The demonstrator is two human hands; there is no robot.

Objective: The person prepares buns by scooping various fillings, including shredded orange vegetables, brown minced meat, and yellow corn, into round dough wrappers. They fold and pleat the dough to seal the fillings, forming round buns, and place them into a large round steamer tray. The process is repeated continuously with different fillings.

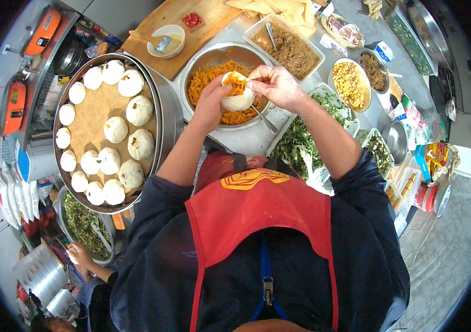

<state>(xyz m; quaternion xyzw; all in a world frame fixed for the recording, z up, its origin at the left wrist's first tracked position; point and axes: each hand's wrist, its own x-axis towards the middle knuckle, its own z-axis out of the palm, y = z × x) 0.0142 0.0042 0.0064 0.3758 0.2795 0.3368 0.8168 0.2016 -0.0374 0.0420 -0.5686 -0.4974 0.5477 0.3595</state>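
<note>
My left hand (211, 104) cups a partly pleated dough bun (237, 99) with shredded orange filling showing in its open top. The fingertips of my right hand (275, 86) pinch the right edge of the dough. Both hands are above a steel bowl (185, 89) of shredded orange filling (202, 85), which looks like carrot. A metal spoon handle (265, 120) leans out over the bowl's near rim. To the left, a round steamer (158, 137) with a tan liner (90, 120) holds several pleated buns (115, 129), spaced mostly around its edge.
A wooden board (214, 20) bears a white bowl with a brush (163, 43). Brown filling (289, 54) and chopped greens (297, 141) fill tubs at right; a bowl of yellow filling (348, 85) stands beyond. At lower left, another person's hands (80, 255) are beside a greens basin (86, 220).
</note>
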